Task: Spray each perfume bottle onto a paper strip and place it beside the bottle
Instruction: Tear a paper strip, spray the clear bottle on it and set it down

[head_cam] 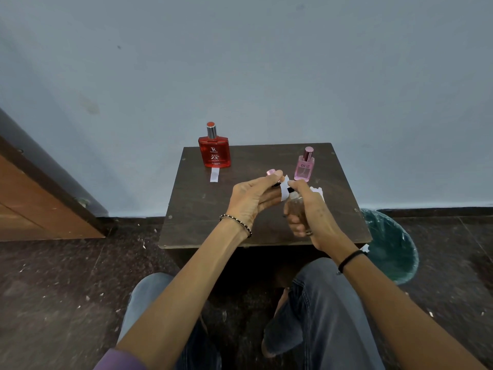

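At frame centre, above the table (202,209), the right hand (309,217) is wrapping a clear bottle (294,206), forefinger on its nozzle; the left hand (253,198) is pinching a strip (285,193) and a pink cap (271,172) against it. Risk: the strip is sitting almost on the nozzle, so spray may be missing it or wetting fingers. The pink bottle (304,168) is standing just beyond the hands; a knock would topple it. The red bottle (214,152), upper left, is nearing the table's far edge. Open room is lying lower left.
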`<state>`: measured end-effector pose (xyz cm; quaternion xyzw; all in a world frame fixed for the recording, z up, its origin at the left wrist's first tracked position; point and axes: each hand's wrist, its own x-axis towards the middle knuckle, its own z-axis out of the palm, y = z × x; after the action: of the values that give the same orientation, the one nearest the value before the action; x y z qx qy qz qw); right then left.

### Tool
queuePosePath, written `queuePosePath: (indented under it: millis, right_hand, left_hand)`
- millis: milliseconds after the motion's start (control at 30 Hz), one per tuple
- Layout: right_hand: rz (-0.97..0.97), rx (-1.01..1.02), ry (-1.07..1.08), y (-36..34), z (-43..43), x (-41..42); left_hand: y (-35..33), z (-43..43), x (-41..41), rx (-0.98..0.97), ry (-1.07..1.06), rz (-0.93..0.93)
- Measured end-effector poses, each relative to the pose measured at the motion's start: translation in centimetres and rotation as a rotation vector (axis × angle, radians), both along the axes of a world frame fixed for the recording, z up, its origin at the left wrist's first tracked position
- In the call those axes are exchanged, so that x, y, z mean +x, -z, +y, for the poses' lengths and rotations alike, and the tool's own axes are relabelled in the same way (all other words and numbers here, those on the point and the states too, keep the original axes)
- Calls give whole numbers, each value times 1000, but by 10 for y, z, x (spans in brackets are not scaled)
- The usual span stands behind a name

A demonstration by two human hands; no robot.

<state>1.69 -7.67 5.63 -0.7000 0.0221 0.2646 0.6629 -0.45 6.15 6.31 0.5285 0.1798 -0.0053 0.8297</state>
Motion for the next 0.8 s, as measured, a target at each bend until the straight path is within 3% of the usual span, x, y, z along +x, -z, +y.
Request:
queuePosePath:
  millis: [467,667,800]
  right_hand:
    - [-127,3,58,5,7,3]
    - [-23,84,149,-1,3,-1]
    - [-64,75,223,3,-6,-11]
  left_hand:
    - [-2,2,-1,18,35,-21]
    - [1,3,2,8,-7,14]
    - [2,7,2,-7,-23,31]
